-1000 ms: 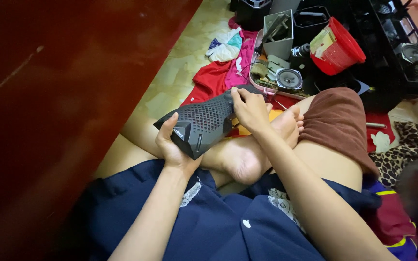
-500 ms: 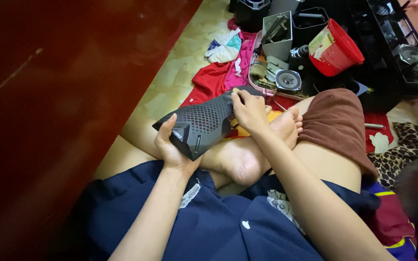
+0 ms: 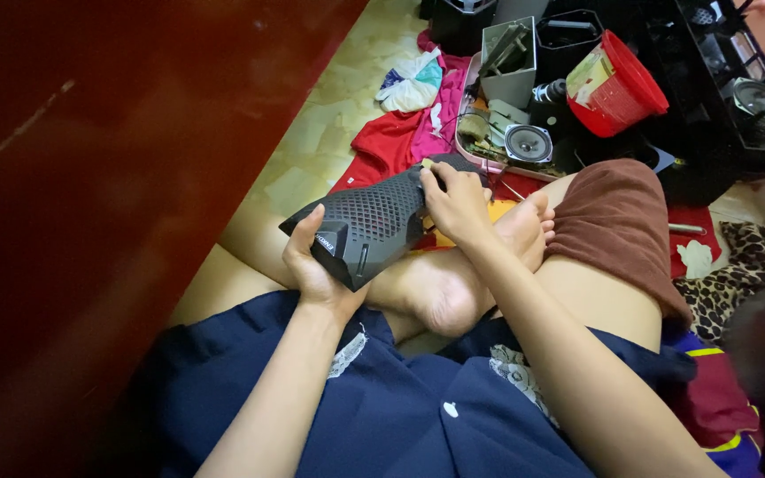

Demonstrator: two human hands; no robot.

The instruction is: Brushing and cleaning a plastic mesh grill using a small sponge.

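Black mesh plastic wraps the speaker [image 3: 374,226], a long box with a perforated grille, lying across the seated person's crossed legs at the centre of the view. The left hand [image 3: 312,265] cups its near end from 7 o'clock, fingers curled shut around the corner. The right hand [image 3: 455,202] rests over the far end at 1 o'clock, fingertips bent and pressed on the edge (whether they pinch some small part there is unclear). It looks rigid and moderately light, with a grille that gives grip but may dent; the solid end caps seem the safest hold. Further off, at 1 o'clock, lie a loose speaker cone [image 3: 527,142] on red cloth [image 3: 391,142], then a red bucket [image 3: 622,88].
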